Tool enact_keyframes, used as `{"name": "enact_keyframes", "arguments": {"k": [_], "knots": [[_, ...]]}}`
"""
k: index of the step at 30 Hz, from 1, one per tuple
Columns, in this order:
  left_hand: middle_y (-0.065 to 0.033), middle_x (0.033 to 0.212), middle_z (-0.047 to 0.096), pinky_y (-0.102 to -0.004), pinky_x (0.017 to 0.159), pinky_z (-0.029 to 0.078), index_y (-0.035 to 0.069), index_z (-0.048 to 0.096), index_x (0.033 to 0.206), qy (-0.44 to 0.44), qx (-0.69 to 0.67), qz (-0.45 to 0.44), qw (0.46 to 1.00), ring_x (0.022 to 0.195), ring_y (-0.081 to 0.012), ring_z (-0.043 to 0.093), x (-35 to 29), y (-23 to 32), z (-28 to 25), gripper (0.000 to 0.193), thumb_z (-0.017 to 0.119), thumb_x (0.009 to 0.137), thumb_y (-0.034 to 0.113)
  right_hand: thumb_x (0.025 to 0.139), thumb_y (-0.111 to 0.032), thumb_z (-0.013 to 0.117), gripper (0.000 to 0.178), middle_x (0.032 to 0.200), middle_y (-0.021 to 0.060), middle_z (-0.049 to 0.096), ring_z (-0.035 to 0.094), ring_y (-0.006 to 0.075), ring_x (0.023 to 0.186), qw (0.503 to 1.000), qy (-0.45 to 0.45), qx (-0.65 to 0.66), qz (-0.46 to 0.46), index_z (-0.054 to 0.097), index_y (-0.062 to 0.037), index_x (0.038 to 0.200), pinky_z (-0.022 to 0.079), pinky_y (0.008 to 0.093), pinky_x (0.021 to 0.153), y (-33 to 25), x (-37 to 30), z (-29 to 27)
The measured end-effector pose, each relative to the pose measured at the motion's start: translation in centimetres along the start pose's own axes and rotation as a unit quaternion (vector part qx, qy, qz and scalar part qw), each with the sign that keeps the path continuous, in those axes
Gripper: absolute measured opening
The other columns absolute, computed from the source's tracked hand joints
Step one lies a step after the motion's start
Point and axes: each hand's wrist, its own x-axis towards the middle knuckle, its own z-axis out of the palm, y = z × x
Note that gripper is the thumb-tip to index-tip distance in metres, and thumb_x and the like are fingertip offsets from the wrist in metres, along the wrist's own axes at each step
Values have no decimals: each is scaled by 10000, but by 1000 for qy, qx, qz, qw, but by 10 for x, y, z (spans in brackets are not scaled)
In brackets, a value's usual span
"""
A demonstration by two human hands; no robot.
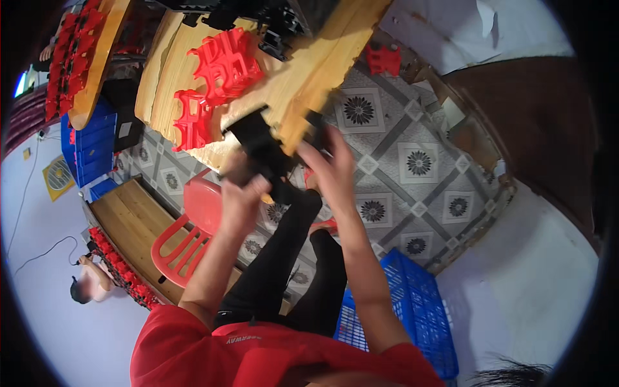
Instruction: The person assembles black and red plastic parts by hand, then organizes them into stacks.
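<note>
My left hand (243, 200) is closed around the lower end of a black plastic part (255, 138), held in front of the table's near edge. The part is tilted and smeared by motion. To its right, my right hand (330, 161) has its fingers curled around a small dark piece (314, 122) by the table edge; its shape is too blurred to make out. Beyond the black part, red plastic frames (225, 64) lie grouped on the wooden table (322, 55). Another red frame (192, 121) sits closer to the table's left edge.
Black plastic parts (276, 39) stand at the table's far side. A red chair (193, 226) is at my left, a blue crate (416, 303) at my lower right. One red part (383, 59) rests beyond the table's right edge. Another person (93, 284) works beside a row of red parts (122, 267).
</note>
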Motion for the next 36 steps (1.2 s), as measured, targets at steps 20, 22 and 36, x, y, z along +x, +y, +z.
{"name": "enact_keyframes", "arguments": {"k": [20,22,36], "knots": [[-233,1474,332,-474,1064,330,-11,349,1405,206,484,327,785,1315,-383,395,68,-59,118,651,683,865,132,853,-147,698,337,1016,144,643,668,240,898,865,1,-495,-80,627,-44,1166,538,355,778,72,225,-254],[-282,1494,286,-504,1118,247,31,448,1355,183,617,324,693,1320,-470,364,112,-95,136,661,766,793,172,827,-194,722,432,1057,174,631,664,293,938,815,-37,-576,-49,601,-56,1218,531,401,823,107,275,-281],[-247,1365,505,-492,1095,345,28,548,1299,143,651,293,686,1306,-388,462,153,-116,54,535,644,900,372,613,-470,818,1113,1528,253,253,353,460,1343,388,-209,-837,-323,224,-291,1537,208,677,1080,248,534,-326]]}}
